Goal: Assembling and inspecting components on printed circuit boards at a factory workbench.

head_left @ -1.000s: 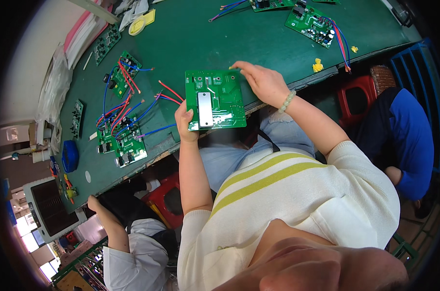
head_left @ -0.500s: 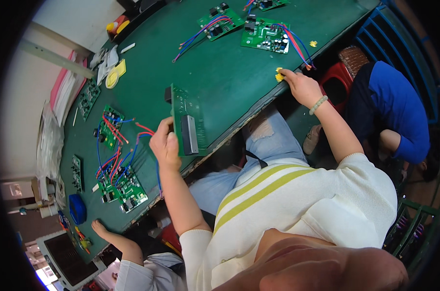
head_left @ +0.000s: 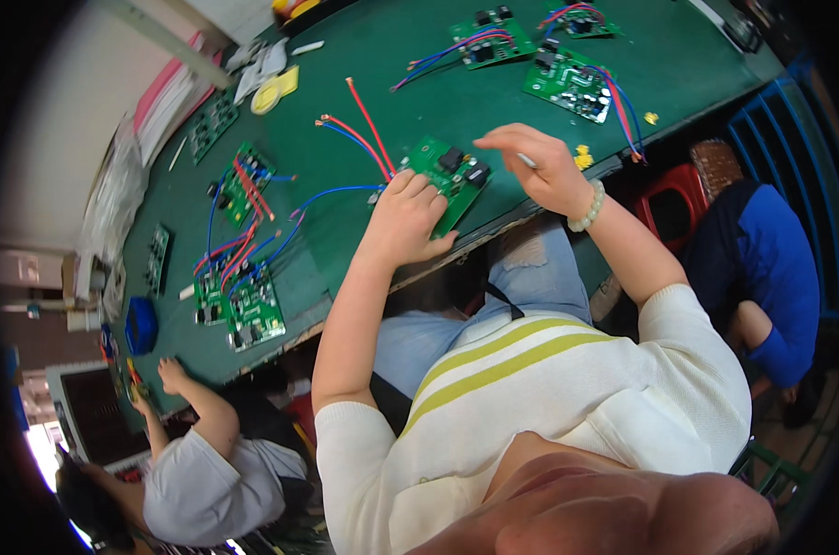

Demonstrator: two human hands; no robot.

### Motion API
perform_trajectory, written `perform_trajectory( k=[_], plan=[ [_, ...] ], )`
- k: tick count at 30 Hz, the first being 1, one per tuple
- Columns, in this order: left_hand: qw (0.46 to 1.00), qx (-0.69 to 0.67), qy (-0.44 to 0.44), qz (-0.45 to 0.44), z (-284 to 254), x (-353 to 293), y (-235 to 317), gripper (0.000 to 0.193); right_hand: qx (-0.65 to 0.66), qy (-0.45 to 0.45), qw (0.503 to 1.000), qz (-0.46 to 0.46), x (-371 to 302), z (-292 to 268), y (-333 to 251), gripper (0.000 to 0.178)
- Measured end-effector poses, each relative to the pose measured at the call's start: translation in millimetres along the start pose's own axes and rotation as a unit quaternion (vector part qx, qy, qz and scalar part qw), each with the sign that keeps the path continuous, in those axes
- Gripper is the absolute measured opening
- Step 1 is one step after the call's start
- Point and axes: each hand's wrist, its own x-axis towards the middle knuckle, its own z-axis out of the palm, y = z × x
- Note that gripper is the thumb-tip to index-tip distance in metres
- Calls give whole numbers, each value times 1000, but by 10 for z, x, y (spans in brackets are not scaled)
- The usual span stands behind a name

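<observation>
My left hand [head_left: 408, 220] grips the near-left side of a green circuit board [head_left: 428, 153], its fingers over the top and the thumb along the near edge. The board lies component side up, close to the table's front edge, with black blocks at its right end. Red and blue wires [head_left: 364, 139] run from its left end. Just right of the board, my right hand [head_left: 551, 174] hovers with its fingers bent together toward it. A small pale thing shows among those fingers, too small to name. Small yellow pieces [head_left: 583, 156] lie beside that hand.
Several wired circuit boards lie on the green table [head_left: 345, 250], at the back right [head_left: 572, 85] and left [head_left: 253, 310]. A blue container [head_left: 142, 326] stands at the far left. One person [head_left: 216, 476] sits at left; another in blue [head_left: 780, 268] bends down at right.
The circuit board has gone from upright on edge, underside showing, to lying component side up. My right hand has left the yellow pieces and come over toward the board.
</observation>
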Motion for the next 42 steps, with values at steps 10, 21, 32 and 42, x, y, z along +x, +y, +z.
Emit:
perform_trajectory(
  k=[10,21,32,42],
  plan=[
    [981,-94,157,-66,281,-245,127,44,76,-395,910,-101,1016,880,119,48],
    [969,-106,206,-80,487,-386,220,38,-177,-482,813,-275,1402,912,-3,12],
    [970,-44,220,-89,415,-387,264,45,-122,-463,867,-142,1588,146,522,20],
    [963,0,234,-136,524,-381,269,43,-279,-6,960,37,1648,-1958,1116,20]
  ],
)
